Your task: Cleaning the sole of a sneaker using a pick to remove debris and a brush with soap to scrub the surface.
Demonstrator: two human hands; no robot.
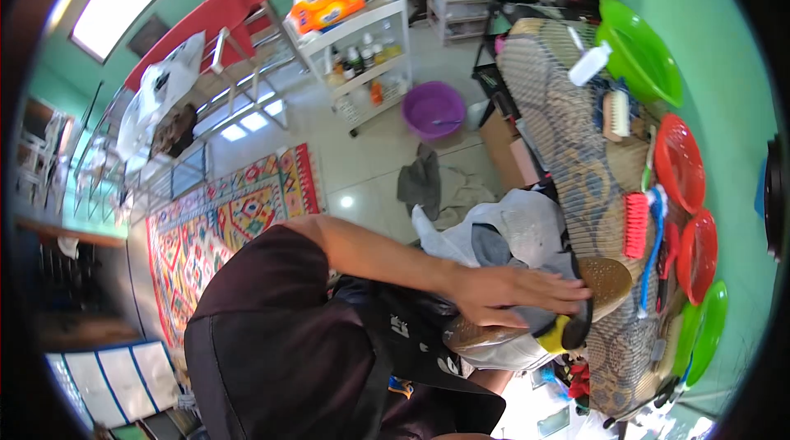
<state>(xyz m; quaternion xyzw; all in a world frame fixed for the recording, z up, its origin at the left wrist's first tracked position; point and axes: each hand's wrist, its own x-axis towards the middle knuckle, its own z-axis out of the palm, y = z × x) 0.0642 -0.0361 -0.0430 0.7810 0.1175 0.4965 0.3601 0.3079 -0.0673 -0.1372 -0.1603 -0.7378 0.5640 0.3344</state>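
Note:
My left hand (pixel 515 292) presses palm down, fingers spread a little, on a grey cloth (pixel 543 318) with a dark edge and a yellow patch. That cloth lies across the middle of a shoe (pixel 484 338) with a brown sole facing up and a whitish side. One sole end shows on either side of the cloth. My right forearm (pixel 494 380) reaches in from below the shoe, and the hand itself is hidden. Beside my left wrist, a white cloth (pixel 528 227) with grey parts is bunched up.
Along the cloth-covered table (pixel 543 76) lie a red-bristled brush (pixel 636 225), a blue-handled brush (pixel 655 236), a pale-bristled brush (pixel 617 114) and a white bottle (pixel 589 64). Green (pixel 642 48) and red (pixel 681 162) basins line the wall side. A purple basin (pixel 434 110) and grey fabric (pixel 419 178) are on the floor.

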